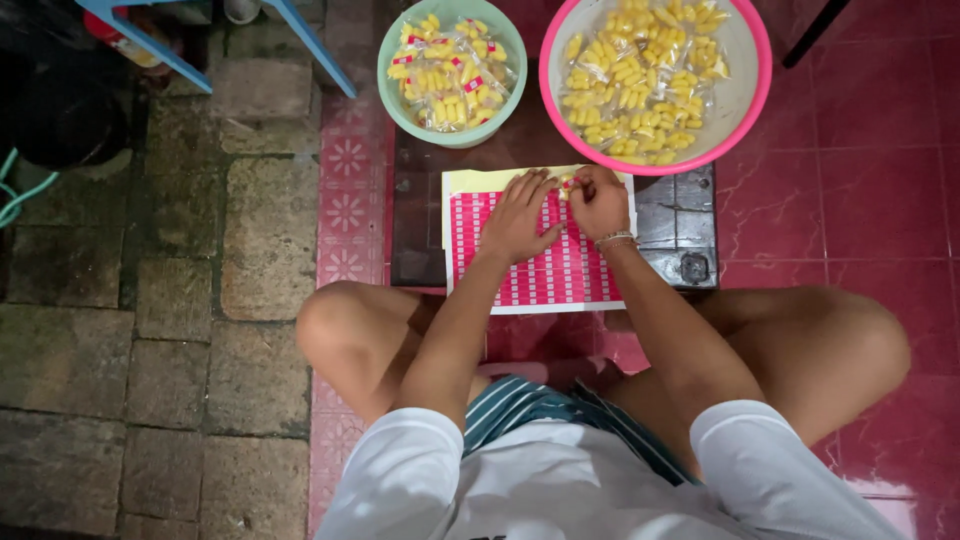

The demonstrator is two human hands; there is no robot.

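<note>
A: We're cross-legged on the floor. Our left hand (517,213) lies flat, fingers spread, on the sheet of red-and-white stickers (535,262), pinning it to the small dark table (672,222). It holds nothing.

B: And our right hand (600,200)?

A: Curled near the sheet's top edge, fingertips pinched around a small clear packet of yellow snacks (569,184), which sits just above the sticker rows, touching both hands' fingertips. Whether a sticker is already on it, we cannot tell.

B: Risks from here?

A: The sheet overhangs the table's near edge. If our left palm lifts, it could slide toward our knees. Peeling one sticker with the packet still pinched could tear it or lift a neighbour, since the rows sit tight together.

B: The bowls?

A: The green bowl (392,88) holds packets that show red labels; the pink bowl (755,100) holds ones that look bare. They nearly touch, so a careless toss could mix them. The pink one also overlaps the table's far edge, so a nudge might tip it.
</note>
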